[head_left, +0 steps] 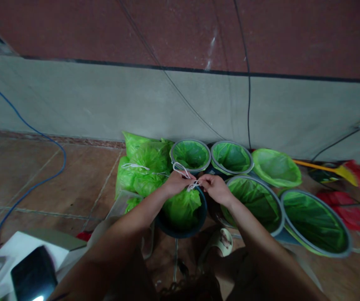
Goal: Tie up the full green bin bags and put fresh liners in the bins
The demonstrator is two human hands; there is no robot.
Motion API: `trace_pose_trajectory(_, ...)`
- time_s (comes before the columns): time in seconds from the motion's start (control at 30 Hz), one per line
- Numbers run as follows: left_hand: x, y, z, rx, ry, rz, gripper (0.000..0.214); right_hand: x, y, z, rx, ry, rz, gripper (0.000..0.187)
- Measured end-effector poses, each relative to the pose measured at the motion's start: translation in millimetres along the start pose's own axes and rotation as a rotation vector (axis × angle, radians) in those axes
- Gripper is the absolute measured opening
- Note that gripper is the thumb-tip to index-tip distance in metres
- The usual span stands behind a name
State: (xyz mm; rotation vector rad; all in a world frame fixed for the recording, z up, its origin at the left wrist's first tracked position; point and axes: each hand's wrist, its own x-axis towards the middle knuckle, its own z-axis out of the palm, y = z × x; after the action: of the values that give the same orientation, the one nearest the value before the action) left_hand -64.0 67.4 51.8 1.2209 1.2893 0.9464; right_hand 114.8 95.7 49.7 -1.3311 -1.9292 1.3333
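Both hands meet over a green plastic bag [182,209] seated in a dark bin [180,234] on the tiled floor [100,182]. The left hand [177,182] pinches the bag's white drawstring [193,186] between bent fingers, a loop of it standing up above the knuckles; the right hand [216,189] grips the same cord with thumb and fingertips, the two nearly touching. Taking the bag as the dial's centre, bulging green bags [147,156] lie at 11 o'clock, one with its white tie showing. Grey-rimmed, green-lined bins [232,156] stand at 12 and 1 o'clock, a paler lined bin [276,167] at 2, and two larger lined bins [257,205] toward 3, with a red dustpan [348,211] beyond. A pale slipper [224,241] shows at 4 o'clock, a white box [26,246] at 8, and a blue cable [64,161] trails between 9 and 10.
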Motion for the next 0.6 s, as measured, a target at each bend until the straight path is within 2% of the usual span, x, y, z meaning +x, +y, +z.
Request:
trace_pose_trajectory(0.1, 0.5, -1.9, -1.8, 0.129, 0.014, -0.001, 0.011, -1.2, -1.0, -2.3, -0.315, 0.037, -0.113, 0.023)
trace_pose_trajectory(0.17, 1.7, -2.4, -3.9, 0.257, 0.046, -0.014, 0.013, -2.2, -2.3, -3.6, -0.523, 0.049, -0.124, 0.023)
trace_pose_trajectory(0.3, 3.7, 0.1, -12.6, 0.549, 0.070, -0.089, 0.019, -1.8, 0.1, -6.7, -0.820, 0.027, 0.044, 0.025)
trace_pose_trajectory(0.37, 3.0, 1.7, -17.3, 0.691, 0.006, -0.136, 0.021, -0.9, 3.7, -8.0, -0.838, -0.045, 0.118, 0.026)
trace_pose_trajectory(0.47, -0.6, 2.7, -22.7, 0.939, -0.100, -0.193, 0.017, -0.8, 9.2, -8.5, -0.766, -0.096, 0.132, 0.027)
trace_pose_trajectory(0.53, -3.7, 3.1, -26.1, 1.065, -0.106, -0.232, 0.023, -2.0, 12.4, -6.6, -0.749, -0.078, 0.138, 0.036)
trace_pose_trajectory(0.6, -6.2, 4.1, -30.5, 1.122, -0.050, -0.273, 0.042, -4.5, 14.9, -1.4, -0.755, -0.083, 0.139, 0.045)
